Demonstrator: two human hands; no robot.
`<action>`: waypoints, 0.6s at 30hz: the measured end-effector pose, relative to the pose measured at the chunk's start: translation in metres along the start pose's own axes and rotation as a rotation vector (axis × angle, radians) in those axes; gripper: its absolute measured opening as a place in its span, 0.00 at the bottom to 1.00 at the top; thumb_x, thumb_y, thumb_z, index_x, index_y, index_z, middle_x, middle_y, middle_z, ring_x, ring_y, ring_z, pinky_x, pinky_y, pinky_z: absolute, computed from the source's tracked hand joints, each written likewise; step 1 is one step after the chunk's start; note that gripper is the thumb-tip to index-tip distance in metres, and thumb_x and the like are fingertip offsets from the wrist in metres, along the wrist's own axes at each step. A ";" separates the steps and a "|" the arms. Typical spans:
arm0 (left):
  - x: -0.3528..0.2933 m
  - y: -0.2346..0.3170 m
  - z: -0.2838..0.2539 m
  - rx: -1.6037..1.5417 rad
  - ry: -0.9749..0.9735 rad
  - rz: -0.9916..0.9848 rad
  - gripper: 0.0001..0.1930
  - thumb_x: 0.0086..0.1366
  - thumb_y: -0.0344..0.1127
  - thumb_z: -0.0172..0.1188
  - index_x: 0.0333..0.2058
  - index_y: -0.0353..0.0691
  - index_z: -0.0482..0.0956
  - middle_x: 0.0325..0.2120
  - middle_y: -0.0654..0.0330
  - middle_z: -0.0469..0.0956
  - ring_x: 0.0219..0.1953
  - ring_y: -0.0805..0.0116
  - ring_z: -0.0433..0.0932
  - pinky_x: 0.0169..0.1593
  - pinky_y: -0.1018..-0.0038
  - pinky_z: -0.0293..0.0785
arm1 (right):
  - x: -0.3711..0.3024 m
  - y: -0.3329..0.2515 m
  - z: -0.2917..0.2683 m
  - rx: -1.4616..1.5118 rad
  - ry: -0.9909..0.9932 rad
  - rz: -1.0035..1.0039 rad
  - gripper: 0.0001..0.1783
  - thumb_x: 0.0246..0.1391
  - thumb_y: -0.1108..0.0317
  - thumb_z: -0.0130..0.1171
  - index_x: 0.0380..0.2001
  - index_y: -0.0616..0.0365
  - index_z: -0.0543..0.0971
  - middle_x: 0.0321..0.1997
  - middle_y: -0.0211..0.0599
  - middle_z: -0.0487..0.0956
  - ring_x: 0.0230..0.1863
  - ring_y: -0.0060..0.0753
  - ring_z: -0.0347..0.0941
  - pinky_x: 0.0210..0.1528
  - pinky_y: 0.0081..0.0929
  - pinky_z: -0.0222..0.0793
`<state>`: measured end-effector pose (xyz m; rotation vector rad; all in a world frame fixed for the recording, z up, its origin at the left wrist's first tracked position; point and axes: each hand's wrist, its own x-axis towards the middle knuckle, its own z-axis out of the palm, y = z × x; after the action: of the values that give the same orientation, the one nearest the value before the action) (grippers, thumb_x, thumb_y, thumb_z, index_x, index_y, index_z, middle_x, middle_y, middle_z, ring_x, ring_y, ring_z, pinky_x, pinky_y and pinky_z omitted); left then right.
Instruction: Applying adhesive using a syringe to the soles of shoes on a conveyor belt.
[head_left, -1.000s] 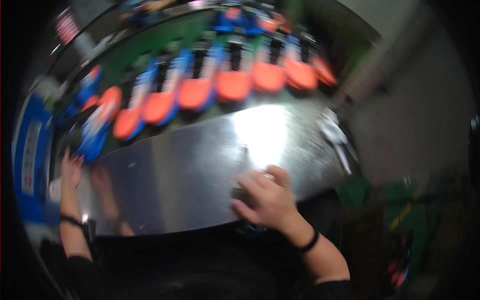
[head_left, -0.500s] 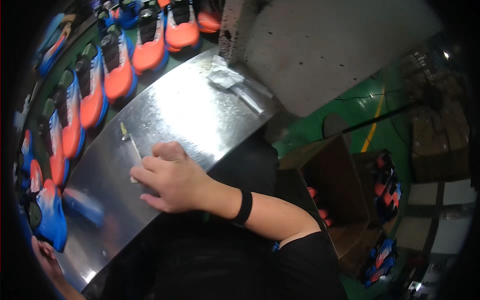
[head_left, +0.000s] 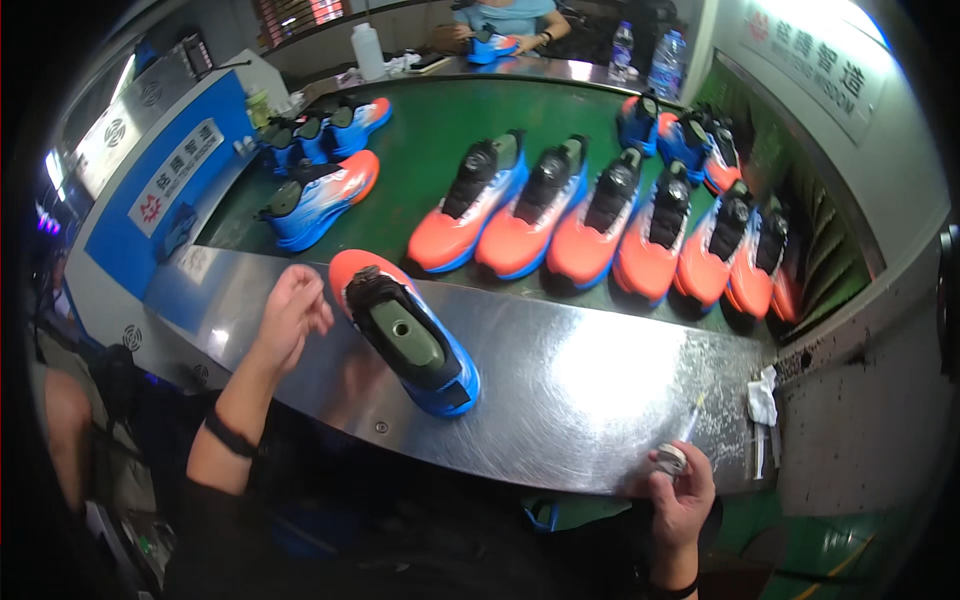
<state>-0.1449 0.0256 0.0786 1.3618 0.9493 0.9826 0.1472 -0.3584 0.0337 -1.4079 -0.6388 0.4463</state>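
Observation:
A blue and orange running shoe [head_left: 430, 365] with a green shoe last inside stands on the metal ledge [head_left: 540, 400], its orange toe pointing away to the left. Just left of that toe, my left hand [head_left: 295, 315] hovers with loosely curled fingers, apart from the shoe and holding nothing I can see. At the ledge's right front, my right hand [head_left: 684, 490] grips a thin pale tool [head_left: 692, 415] with a yellowish tip. A round greyish end [head_left: 669, 459] of it shows at the fingertips; its exact kind is unclear.
Beyond the ledge, a row of matching shoes [head_left: 585, 245] stands on a green belt [head_left: 410, 200]. Another shoe [head_left: 320, 200] lies at left. A crumpled white wipe [head_left: 762, 398] rests at the ledge's right end, beside the machine wall. Across the belt, a person [head_left: 505, 22] handles a shoe.
The view has swung left and up. The shoe now stands on the ledge, with my left hand off it beside the toe. My right hand still holds the thin tool at the right.

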 end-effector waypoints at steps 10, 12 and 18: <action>0.076 -0.039 -0.025 0.403 -0.227 -0.176 0.20 0.67 0.53 0.53 0.43 0.40 0.71 0.32 0.62 0.75 0.29 0.76 0.75 0.28 0.77 0.73 | -0.017 -0.011 -0.021 -0.056 0.077 0.210 0.25 0.52 0.72 0.63 0.53 0.68 0.70 0.40 0.35 0.77 0.41 0.27 0.76 0.46 0.23 0.71; 0.064 -0.032 -0.003 0.110 -0.147 -0.167 0.20 0.67 0.51 0.55 0.47 0.42 0.68 0.39 0.61 0.75 0.37 0.73 0.76 0.34 0.73 0.76 | -0.020 -0.015 -0.019 -0.099 0.029 0.230 0.23 0.51 0.73 0.62 0.51 0.69 0.72 0.39 0.36 0.78 0.40 0.27 0.77 0.44 0.23 0.72; 0.029 0.031 0.052 -0.513 -0.427 0.064 0.31 0.58 0.28 0.64 0.57 0.42 0.59 0.48 0.57 0.71 0.49 0.66 0.75 0.52 0.66 0.76 | -0.018 -0.024 0.002 -0.238 -0.059 0.005 0.24 0.50 0.67 0.63 0.49 0.67 0.72 0.36 0.40 0.80 0.30 0.20 0.72 0.31 0.16 0.66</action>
<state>-0.0865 0.0361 0.1103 1.1006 0.3026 0.8583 0.1299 -0.3714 0.0549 -1.6260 -0.7551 0.4277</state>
